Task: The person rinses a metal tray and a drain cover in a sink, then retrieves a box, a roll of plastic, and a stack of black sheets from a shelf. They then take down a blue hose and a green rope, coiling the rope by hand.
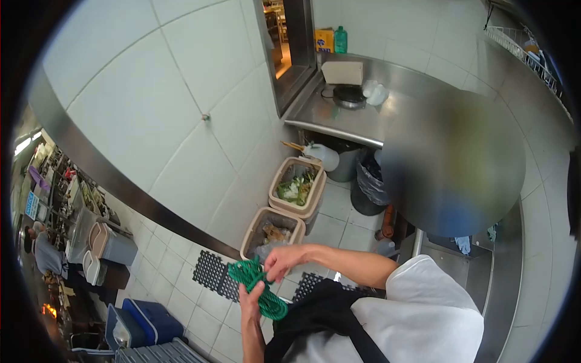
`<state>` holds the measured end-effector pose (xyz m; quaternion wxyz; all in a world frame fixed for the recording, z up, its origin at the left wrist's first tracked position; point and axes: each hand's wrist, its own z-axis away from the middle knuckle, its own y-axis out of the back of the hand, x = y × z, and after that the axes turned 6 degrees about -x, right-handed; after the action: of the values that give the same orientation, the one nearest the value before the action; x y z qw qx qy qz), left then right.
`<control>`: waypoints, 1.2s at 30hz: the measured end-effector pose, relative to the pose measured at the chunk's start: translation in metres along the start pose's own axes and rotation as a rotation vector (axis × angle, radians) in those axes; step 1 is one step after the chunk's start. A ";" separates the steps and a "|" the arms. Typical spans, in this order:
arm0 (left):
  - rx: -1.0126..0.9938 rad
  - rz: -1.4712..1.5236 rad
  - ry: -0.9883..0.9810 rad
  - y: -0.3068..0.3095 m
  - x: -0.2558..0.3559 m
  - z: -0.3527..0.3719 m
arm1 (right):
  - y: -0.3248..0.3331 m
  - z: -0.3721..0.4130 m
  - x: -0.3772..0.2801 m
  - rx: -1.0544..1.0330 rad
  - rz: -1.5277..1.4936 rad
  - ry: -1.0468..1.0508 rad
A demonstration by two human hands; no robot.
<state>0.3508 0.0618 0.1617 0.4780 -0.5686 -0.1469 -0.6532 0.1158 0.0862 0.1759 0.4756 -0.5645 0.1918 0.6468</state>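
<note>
A coiled bundle of green rope (268, 300) is between my hands, in front of the black apron (311, 320). Around its middle my left hand (250, 300) is closed, with loops sticking out above and below. My right hand (283, 261) comes in from the right with fingers pinched at the upper part of the bundle. Whether a single strand sits in that pinch is too small to tell, but the fingers touch the green rope.
Two beige bins (273, 212) with food scraps stand along the tiled wall. A steel counter (302, 112) holds a beige box. Black perforated mats (212, 275) lie on the floor. A blue cooler (154, 323) is lower left. A blurred patch hides part of the right side.
</note>
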 end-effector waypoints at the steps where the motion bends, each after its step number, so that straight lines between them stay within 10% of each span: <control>1: -0.095 0.013 -0.069 -0.011 0.001 -0.009 | 0.008 0.013 0.005 0.021 -0.020 0.069; 8: -0.196 -0.007 -0.213 -0.114 -0.006 -0.058 | 0.026 0.081 0.031 0.421 -0.151 0.525; 18: -0.389 -0.140 -0.278 -0.172 0.000 -0.073 | 0.006 0.151 0.017 0.809 -0.263 0.644; 26: -0.435 -0.154 -0.083 -0.148 0.014 -0.056 | 0.004 0.160 0.011 0.615 -0.312 0.453; 36: -0.507 -0.807 -0.421 -0.072 0.054 -0.022 | -0.011 0.081 0.025 0.211 -0.640 0.265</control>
<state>0.2868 0.0571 0.2276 -0.0045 -0.6836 -0.2845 -0.6721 0.0823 0.1646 0.1798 0.6808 -0.6227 0.1307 0.3630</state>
